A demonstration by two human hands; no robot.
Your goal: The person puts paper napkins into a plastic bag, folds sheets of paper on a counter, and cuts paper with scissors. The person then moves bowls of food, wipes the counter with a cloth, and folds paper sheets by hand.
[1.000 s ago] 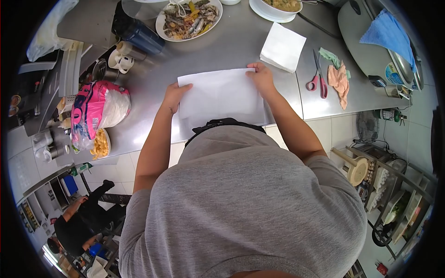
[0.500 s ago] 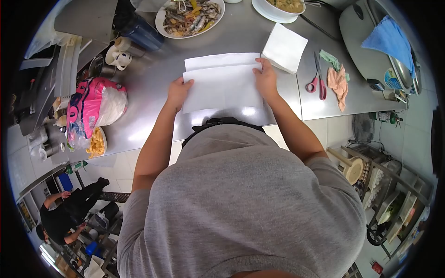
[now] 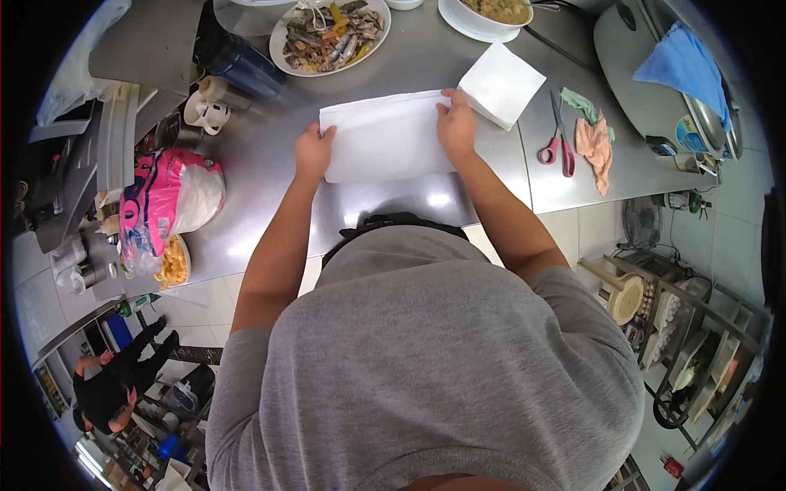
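Observation:
Between my hands is a white sheet of paper (image 3: 385, 139), folded or doubled, held just above the steel counter (image 3: 262, 180). My left hand (image 3: 314, 153) pinches its left edge with the thumb on top. At the upper right corner my right hand (image 3: 456, 127) grips the paper, fingers curled behind it. Close to the right hand lies a stack of white square paper (image 3: 501, 86). Red-handled scissors (image 3: 559, 147) rest farther right, beside a peach cloth (image 3: 594, 151) and a green cloth (image 3: 580, 105).
A plate of small fish (image 3: 327, 41) and a bowl of soup (image 3: 496, 10) stand at the back. On the left are a pink plastic bag (image 3: 155, 192), a white mug (image 3: 205, 113) and a dish of orange pieces (image 3: 173, 263). Another person (image 3: 115, 385) is at the lower left.
The paper's upper strip no longer shows above the front layer; the edges now nearly line up. My right hand has moved slightly left and up, and the lower edge has risen.

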